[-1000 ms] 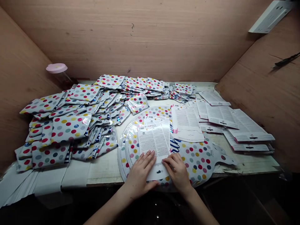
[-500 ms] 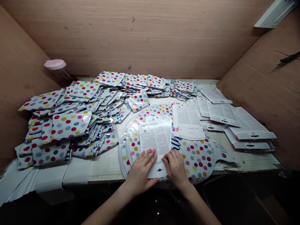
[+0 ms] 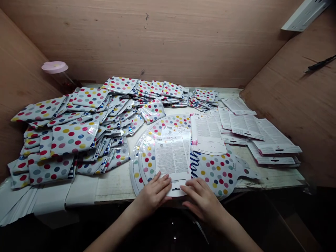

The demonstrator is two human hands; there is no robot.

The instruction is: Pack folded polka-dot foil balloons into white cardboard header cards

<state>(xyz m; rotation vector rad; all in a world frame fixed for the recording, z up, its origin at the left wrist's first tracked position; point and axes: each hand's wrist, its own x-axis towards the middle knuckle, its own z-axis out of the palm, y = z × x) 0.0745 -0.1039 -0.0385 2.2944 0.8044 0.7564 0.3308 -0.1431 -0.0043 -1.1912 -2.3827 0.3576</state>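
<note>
Both my hands lie flat at the front of a pile of polka-dot foil balloons (image 3: 217,171), which are round with a tail-like tab on the right. My left hand (image 3: 153,194) rests against the lower left edge of a printed instruction card (image 3: 172,157), which has a white hanger tab (image 3: 176,187) at its bottom. My right hand (image 3: 202,201) lies on the foil just right of that tab, holding nothing. A second barcoded card (image 3: 175,134) sticks out behind the first, and a folded printed card (image 3: 207,134) lies to its right.
A large heap of packed polka-dot balloons (image 3: 73,136) covers the left of the wooden-walled bench (image 3: 118,189). Stacks of printed cards (image 3: 273,143) lie at the right. White sheets (image 3: 49,199) overhang the front left. A pink-lidded jar (image 3: 54,67) stands at the back left.
My right hand has slid back toward me, off the card's lower edge, uncovering the hanger tab. My left hand has shifted slightly back and left. The camera view has tilted slightly.
</note>
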